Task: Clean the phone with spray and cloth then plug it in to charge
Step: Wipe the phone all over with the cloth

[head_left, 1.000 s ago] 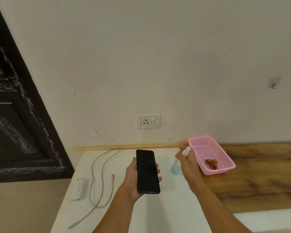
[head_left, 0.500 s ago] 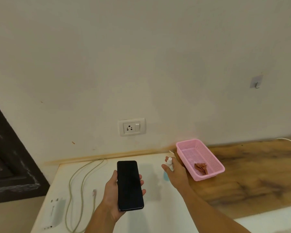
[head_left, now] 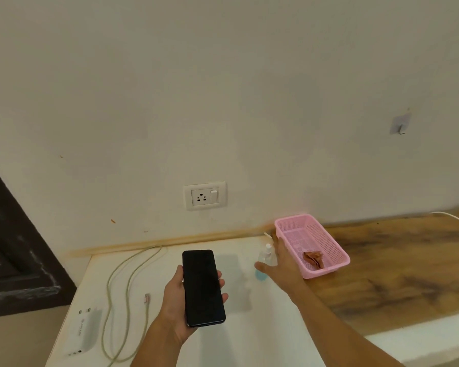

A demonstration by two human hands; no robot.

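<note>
My left hand point(head_left: 178, 308) holds a black phone point(head_left: 203, 287) upright, screen towards me, above the white table point(head_left: 249, 335). A small clear spray bottle point(head_left: 266, 260) with blue liquid and a white cap stands on the table right of the phone. My right hand point(head_left: 285, 268) sits just beside it with fingers spread, thumb in front of the bottle's base, not gripping it. A folded brown cloth point(head_left: 314, 258) lies inside the pink basket point(head_left: 329, 271). A white charger point(head_left: 82, 332) and a pale cable point(head_left: 122, 284) lie at the left.
A wall socket with a switch point(head_left: 205, 196) sits above the table's back edge. The basket rests on a wooden counter point(head_left: 398, 266) to the right. A dark door frame point(head_left: 11, 255) stands at the left. A hook point(head_left: 400, 125) hangs on the wall.
My right hand lowered the spray bottle onto the table and opened its fingers around it. The view shifted right; the phone stays in my left hand.
</note>
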